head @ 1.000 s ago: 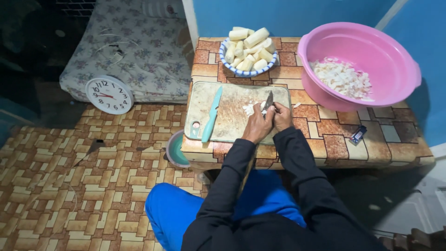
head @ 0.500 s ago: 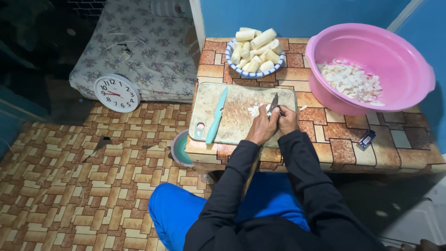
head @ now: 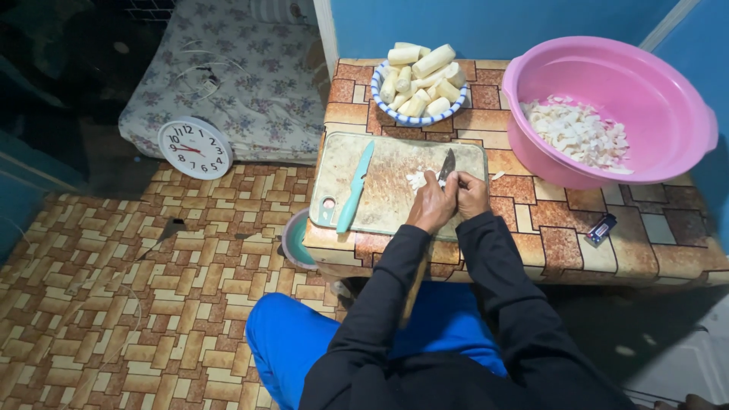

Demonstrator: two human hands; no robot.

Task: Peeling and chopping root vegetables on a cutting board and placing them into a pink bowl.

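1. Patterned brick-print flooring [head: 114,304] fills the left of the view, where a round white wall clock [head: 195,148] lies face up beside a flowered mattress [head: 243,83].
2. On the low tiled counter [head: 531,228], a worn cutting board [head: 395,178] carries a teal-handled knife [head: 355,186], lying idle near its left edge and apart from both hands.
3. At the board's right end, the left hand [head: 430,209] is curled down over a small heap of pale chopped pieces [head: 416,179], fingers bent and pinning the piece being cut.
4. Just beside it, the right hand [head: 472,196] is closed around the handle of a dark-bladed knife [head: 446,164], its tip angled up and away over the heap.
5. Behind the board, a blue-rimmed bowl [head: 383,106] is piled with peeled pale root lengths [head: 421,80], uncut.
6. To the right, a large pink basin [head: 607,99] holds a spread of chopped bits [head: 577,133]; a small dark object [head: 600,229] lies on the counter in front of it.
7. Judging by the scene, slicing is mid-way: many lengths wait in the bowl. The next stroke calls for fingertips kept clear of the blade and a steady downward cut close to the left hand.
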